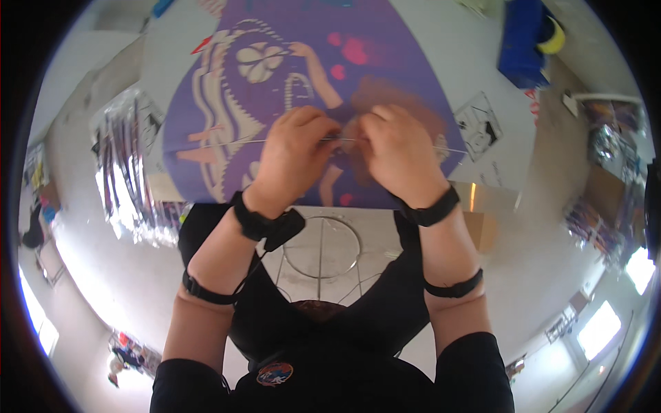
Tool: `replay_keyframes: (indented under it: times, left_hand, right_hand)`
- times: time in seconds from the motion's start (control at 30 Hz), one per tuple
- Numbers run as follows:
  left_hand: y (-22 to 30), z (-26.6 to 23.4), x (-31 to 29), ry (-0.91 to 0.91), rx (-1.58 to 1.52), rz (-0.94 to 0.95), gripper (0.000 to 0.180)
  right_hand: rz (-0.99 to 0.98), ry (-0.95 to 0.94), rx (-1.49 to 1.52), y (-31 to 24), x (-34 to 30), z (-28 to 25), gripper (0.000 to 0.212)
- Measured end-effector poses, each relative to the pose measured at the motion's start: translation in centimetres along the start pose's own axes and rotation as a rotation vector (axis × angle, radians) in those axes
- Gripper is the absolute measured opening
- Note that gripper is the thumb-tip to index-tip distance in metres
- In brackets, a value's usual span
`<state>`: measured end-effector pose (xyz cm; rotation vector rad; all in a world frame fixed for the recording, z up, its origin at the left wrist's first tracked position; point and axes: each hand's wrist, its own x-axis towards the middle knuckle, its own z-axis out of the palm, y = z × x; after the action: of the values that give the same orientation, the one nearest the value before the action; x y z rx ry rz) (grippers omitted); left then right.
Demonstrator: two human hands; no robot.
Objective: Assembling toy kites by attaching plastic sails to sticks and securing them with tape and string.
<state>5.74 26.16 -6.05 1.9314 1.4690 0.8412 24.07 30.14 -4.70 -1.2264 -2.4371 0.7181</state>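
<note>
A thin, pale rod (451,149) runs crosswise just above a purple printed sheet (413,62) that lies on the table. My left hand (292,155) has its fingertips closed round the rod's middle part. Close beside it, my right hand (405,148) pinches the rod too, thumb and fingers pressed together. Between the fingertips sits a small dark and clear piece, too blurred to name. Both ends of the rod stick out past my hands, over the sheet's pattern of hearts, a clover shape and a printed figure.
Shiny plastic-wrapped bundles (127,165) rest beside the table on the left. A blue container (520,45) with a yellow piece stands at the far right corner. Below the near table edge is a round wire frame (321,248) between my legs. A cardboard box (606,191) and more wrapped packs lie right.
</note>
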Motion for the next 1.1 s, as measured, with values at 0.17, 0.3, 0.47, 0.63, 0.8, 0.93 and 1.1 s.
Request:
replay_keyframes:
  times: [0.17,0.3,0.47,0.63,0.8,0.93,1.1]
  left_hand:
    - [0.8,0.2,0.5,0.047,0.077,-0.037,0.013]
    - [0.9,0.3,0.6,0.062,0.090,-0.025,0.010]
    - [0.5,0.2,0.3,0.109,0.118,0.014,0.009]
    - [0.6,-1.3,0.7,0.178,0.092,0.015,0.015]
    - [0.4,-3.6,1.0,0.273,0.148,0.035,0.015]
    - [-1.5,-7.1,0.8,0.414,0.007,-0.141,0.009]
    - [-7.6,-15.6,1.7,0.512,-0.020,-0.513,0.021]
  right_hand:
    - [0.003,0.013,0.001,0.4,-0.2,0.1,0.008]
    - [-0.009,0.020,0.007,0.5,-0.3,0.3,0.006]
    - [-0.019,0.074,0.025,0.5,-0.1,0.3,0.009]
    - [0.021,0.138,0.081,-0.7,1.1,-0.7,0.012]
    - [0.076,0.265,0.216,-1.3,1.9,-1.4,0.015]
    - [0.070,0.304,0.283,-1.5,2.1,-2.2,0.014]
    - [0.093,0.364,0.366,-1.4,2.0,-2.5,0.013]
